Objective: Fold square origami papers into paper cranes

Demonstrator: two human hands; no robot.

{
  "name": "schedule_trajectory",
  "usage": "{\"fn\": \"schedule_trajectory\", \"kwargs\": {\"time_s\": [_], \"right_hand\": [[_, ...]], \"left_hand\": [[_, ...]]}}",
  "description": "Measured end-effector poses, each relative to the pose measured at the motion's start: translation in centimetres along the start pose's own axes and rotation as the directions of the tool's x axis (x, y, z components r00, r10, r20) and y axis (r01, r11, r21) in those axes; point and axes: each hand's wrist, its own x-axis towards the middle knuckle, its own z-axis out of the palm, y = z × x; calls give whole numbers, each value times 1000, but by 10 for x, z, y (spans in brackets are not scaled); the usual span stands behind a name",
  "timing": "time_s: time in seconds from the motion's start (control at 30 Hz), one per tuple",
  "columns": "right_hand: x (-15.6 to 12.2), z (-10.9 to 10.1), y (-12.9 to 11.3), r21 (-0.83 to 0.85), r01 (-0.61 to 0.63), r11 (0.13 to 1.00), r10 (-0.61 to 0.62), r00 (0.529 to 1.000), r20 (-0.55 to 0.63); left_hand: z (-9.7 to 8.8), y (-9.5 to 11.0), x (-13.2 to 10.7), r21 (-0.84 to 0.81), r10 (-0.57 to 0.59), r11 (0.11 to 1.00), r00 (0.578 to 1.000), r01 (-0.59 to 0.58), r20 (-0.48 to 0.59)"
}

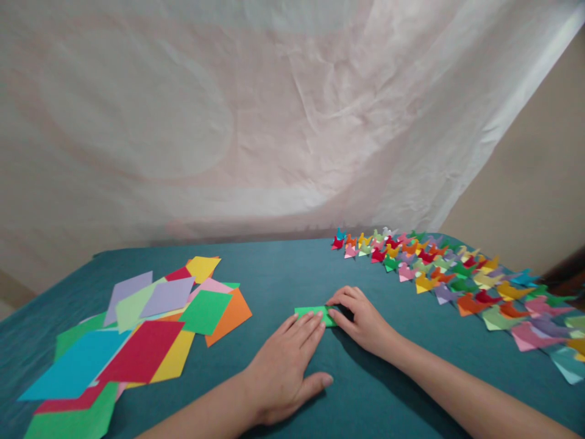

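Note:
A small folded piece of green paper (304,311) lies flat on the dark teal tabletop in front of me. My left hand (292,360) rests over its near left part, palm down, with the fingers stretched out and the thumb apart. At the paper's right end, my right hand (359,317) has its thumb and index finger closed on the edge. The fingers of both hands cover much of the paper, so its fold lines cannot be made out.
Loose sheets of coloured paper (141,350) are spread in an overlapping pile to the left. Rows of small folded paper birds (426,282) stand along the right side of the table (274,268). A pale creased cloth (274,122) hangs behind the far edge.

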Motion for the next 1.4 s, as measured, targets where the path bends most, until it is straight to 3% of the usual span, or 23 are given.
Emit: {"fn": "schedule_trajectory", "kwargs": {"time_s": [0.97,1.4], "right_hand": [[1,0,3,18,-12,1000,12,1000,-25],[3,2,9,27,9,1000,-9,1000,0]], "left_hand": [[-5,1,1,-15,-5,1000,999,6,40],[-5,0,1,-28,9,1000,1000,-9,-7]]}}
